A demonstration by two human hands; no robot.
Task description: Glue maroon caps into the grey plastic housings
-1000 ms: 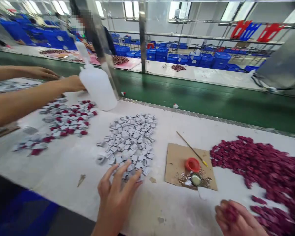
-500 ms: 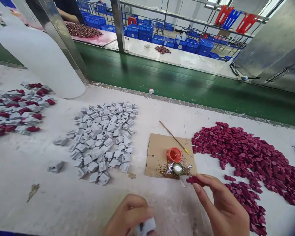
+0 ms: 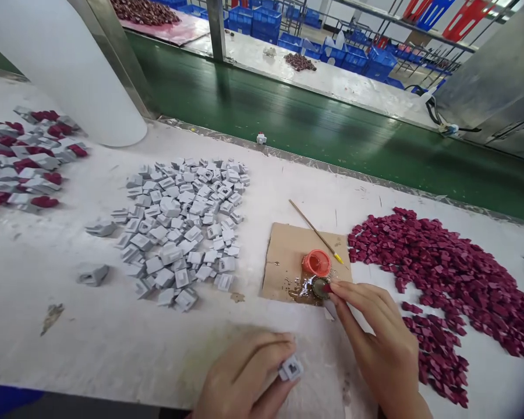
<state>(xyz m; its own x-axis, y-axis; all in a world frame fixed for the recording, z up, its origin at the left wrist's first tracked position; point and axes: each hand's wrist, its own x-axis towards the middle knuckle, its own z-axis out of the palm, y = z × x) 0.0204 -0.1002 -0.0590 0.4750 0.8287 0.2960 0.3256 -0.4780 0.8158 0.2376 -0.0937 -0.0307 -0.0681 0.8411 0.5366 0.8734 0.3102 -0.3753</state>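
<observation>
My left hand (image 3: 253, 372) grips a small grey plastic part (image 3: 291, 368) between thumb and fingers, its socketed end facing right. My right hand (image 3: 371, 331) pinches a small dark red piece (image 3: 327, 288), mostly hidden by the fingertips, at a bottle cap (image 3: 320, 287). Whether the piece touches the liquid in the cap I cannot tell. The cap lies on a wet, stained cardboard square (image 3: 283, 250), just in front of a red cup (image 3: 317, 263). A thin brush (image 3: 317, 231) with a yellow end lies across the cardboard's far edge.
Loose grey parts (image 3: 179, 233) form a pile left of the cardboard. Dark red pieces (image 3: 441, 273) are heaped at right. Grey-and-red assembled parts (image 3: 30, 154) lie far left beside a white cylindrical object (image 3: 87, 75). A green conveyor belt (image 3: 288, 116) runs behind, with one small part (image 3: 261, 138) at its edge.
My right hand has brought the red piece left and up to the bottle cap. My left hand has moved right and up with the grey part. The camera view has tilted down.
</observation>
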